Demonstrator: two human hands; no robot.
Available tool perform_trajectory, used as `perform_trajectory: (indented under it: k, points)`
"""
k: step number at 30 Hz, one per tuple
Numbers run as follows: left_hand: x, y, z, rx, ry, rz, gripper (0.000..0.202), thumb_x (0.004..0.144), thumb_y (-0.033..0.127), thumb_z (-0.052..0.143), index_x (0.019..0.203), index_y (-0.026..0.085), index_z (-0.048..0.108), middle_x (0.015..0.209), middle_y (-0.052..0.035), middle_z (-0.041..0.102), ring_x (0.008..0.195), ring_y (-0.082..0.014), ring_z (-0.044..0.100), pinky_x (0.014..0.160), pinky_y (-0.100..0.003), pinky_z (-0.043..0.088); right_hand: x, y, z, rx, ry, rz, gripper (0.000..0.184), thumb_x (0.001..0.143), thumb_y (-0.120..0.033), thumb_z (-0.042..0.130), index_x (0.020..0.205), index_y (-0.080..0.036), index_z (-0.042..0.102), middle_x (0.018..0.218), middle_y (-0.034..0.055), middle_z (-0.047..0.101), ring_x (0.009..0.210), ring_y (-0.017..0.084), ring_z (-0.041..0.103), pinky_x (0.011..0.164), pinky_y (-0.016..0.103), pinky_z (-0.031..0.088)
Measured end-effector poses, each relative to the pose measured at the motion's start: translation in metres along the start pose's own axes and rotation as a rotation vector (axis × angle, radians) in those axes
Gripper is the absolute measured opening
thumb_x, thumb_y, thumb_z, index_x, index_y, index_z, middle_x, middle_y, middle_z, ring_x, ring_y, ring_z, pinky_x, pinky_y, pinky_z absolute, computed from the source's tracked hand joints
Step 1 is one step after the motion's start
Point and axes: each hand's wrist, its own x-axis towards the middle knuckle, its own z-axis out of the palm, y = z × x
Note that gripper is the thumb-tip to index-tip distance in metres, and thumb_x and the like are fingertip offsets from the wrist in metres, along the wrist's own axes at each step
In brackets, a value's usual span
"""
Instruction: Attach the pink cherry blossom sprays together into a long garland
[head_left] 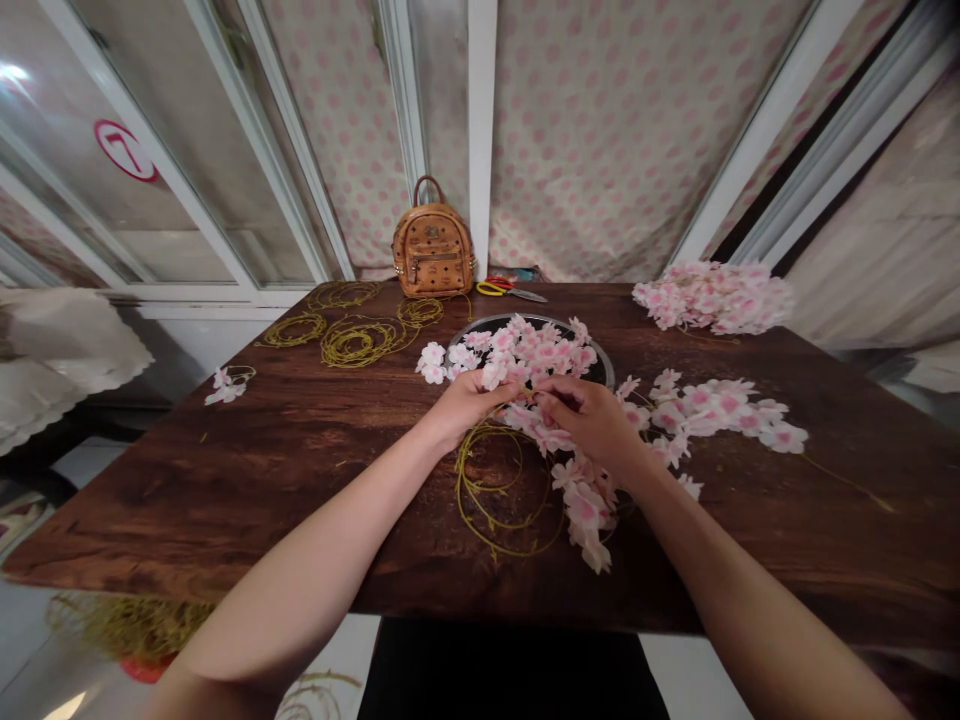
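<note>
while both forearms reach out over the wooden table point(225, 480), the left hand point(469, 400) and the right hand point(585, 420) meet near its middle, palms down, on a strand of pink-and-white fake blossoms point(585, 505). the right hand's fingers are curled and pinched closed on the strand among the petals, and the left hand is curled in against it from the other side, apparently gripping it too, though the fingertips are partly hidden. the strand lies on the table under and just past the hands, trailing toward the near edge. a loop of yellow-green wire point(487, 490) lies beside it, just below the left hand.

behind the hands, a dark round tray point(529, 320) holds more blossoms, which spill over its rim. another blossom strand point(720, 415) stretches to the right, and a heap of blossoms point(712, 297) sits at the far right corner. coils of wire point(360, 340) lie to the far left, with a small blossom sprig point(225, 388) nearer the left edge. yellow-handled scissors point(504, 290) lie by the far edge, beside a tan studded backpack point(433, 250).
</note>
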Motion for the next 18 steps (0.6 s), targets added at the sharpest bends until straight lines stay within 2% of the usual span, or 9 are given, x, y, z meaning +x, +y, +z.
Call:
perform_trajectory:
  k: [10,18]
  points:
    - [-0.0014,0.0034,0.0014,-0.053,-0.014,-0.040,0.021,0.069,0.029,0.080,0.084,0.015,0.074,0.079,-0.0037,0.072,0.069,-0.0114,0.062,0.066,-0.023,0.046,-0.0005,0.0018,-0.0007,-0.018,0.035,-0.035,0.020,0.086,-0.032,0.051,0.079,-0.020,0.064,0.066,-0.0014,0.055,0.061,0.013,0.046,0.058,0.027,0.036]
    - [-0.0026,0.0046,0.0021,-0.066,-0.007,-0.068,0.017,0.072,0.027,0.078,0.082,0.015,0.072,0.079,-0.0029,0.071,0.069,-0.0100,0.061,0.065,-0.021,0.045,-0.0006,0.0035,-0.0007,-0.035,0.041,-0.038,0.019,0.086,-0.033,0.052,0.078,-0.020,0.064,0.068,0.0007,0.058,0.062,0.015,0.048,0.058,0.029,0.038]
